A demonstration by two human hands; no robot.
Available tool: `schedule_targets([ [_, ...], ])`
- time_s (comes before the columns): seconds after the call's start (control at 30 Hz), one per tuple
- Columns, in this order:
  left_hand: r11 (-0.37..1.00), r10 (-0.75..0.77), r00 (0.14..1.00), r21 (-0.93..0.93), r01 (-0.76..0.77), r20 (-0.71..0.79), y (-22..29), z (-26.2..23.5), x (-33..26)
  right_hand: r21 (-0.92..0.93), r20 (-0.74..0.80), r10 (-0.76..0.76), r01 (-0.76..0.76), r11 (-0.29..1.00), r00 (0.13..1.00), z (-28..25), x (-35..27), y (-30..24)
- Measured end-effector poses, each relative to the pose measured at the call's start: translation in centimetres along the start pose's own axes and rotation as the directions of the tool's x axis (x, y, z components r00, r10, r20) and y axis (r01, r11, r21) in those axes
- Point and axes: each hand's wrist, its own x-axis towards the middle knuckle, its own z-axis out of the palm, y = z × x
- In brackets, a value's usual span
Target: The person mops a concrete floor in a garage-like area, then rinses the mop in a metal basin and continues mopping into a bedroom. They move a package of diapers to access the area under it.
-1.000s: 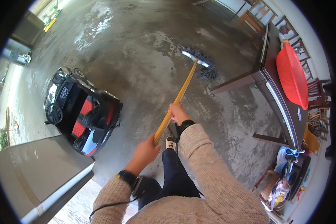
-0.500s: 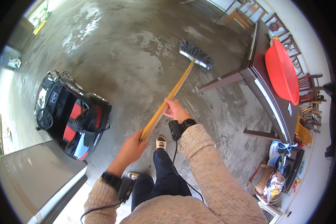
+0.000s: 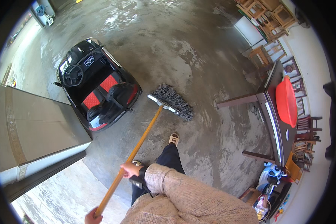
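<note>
A mop with a long yellow wooden handle [image 3: 140,141] slants from the lower left up to its grey, stringy mop head [image 3: 171,100], which lies on the concrete floor ahead of my feet. My right hand [image 3: 130,170] is closed around the middle of the handle. Lower down, my left hand [image 3: 93,216] grips the handle near its end, partly cut off by the frame's edge. The white metal clamp [image 3: 162,104] joins the handle to the strands.
A black ride-on toy car [image 3: 95,87] with red seats stands left of the mop head. To the right, a dark table [image 3: 276,123] carries a red plastic basin [image 3: 286,101]. Wooden chairs [image 3: 274,22] line the right wall. A pillar-like wall [image 3: 41,123] rises at left.
The mop head has come back toward my feet and slightly left. Both hands have moved down and left with the handle, and my view has turned.
</note>
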Motion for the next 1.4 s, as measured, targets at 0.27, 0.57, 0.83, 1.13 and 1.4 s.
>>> schedule_targets([
  [0.27,0.966,0.116,0.991,-0.224,-0.127,-0.06,9.7,11.7,8.2,-0.227,-0.032,-0.281,0.267,0.937,0.959,-10.7,-3.5,-13.5],
  [0.57,0.861,0.508,0.853,0.062,-0.504,-0.119,45.5,13.0,35.2,-0.271,-0.257,-0.623,0.564,0.78,0.739,-17.2,-16.3,-44.7],
  [0.83,0.727,0.666,0.736,-0.113,-0.677,-0.122,66.7,15.5,43.3,-0.86,-0.289,-0.946,0.394,0.325,0.149,-25.3,-26.4,-51.8],
  [1.13,0.857,0.487,0.862,0.113,-0.503,0.141,40.9,7.4,25.0,-0.968,0.146,-0.979,-0.181,-0.171,0.144,-16.9,-23.1,-41.4],
  [1.4,0.809,0.482,0.86,0.291,-0.51,0.167,14.9,-4.3,12.3,-0.866,0.402,-0.752,-0.05,-0.498,0.523,-1.5,-11.4,-19.0],
])
